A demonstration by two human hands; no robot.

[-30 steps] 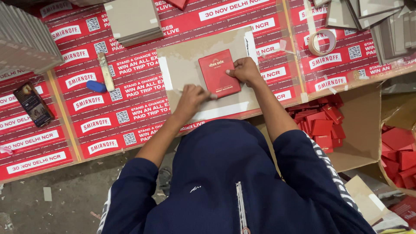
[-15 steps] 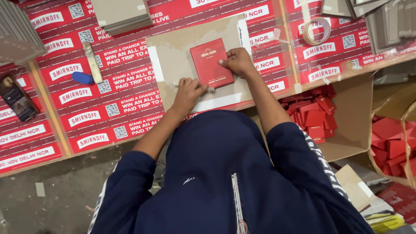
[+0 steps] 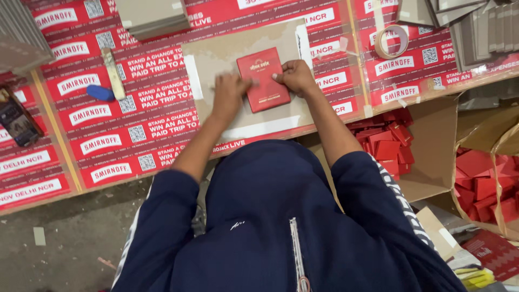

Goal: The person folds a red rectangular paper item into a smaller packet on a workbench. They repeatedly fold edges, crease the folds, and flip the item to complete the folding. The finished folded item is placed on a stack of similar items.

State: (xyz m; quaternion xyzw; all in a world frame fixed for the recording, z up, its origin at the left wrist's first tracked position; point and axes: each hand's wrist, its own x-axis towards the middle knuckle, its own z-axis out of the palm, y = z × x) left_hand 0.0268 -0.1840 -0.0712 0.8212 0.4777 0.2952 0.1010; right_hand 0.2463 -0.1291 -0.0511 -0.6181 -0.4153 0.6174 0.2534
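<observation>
My fingertips are blurred; my left hand [image 3: 230, 94] presses flat and my right hand [image 3: 294, 75] curls closed on the red booklet [image 3: 263, 79], long axis running near-to-far.

Both hands, left hand [image 3: 228, 94] and right hand [image 3: 294, 77], press a red booklet [image 3: 263, 79] flat on a grey board [image 3: 238, 48].

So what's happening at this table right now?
A person in a dark blue top leans over a workbench covered in red printed sheets. Both hands press on a small red cover lying on a brown board: the left hand at its left edge, the right hand at its right edge. A roll of tape lies off to the right, and open cartons below the bench hold many more red pieces.
</observation>
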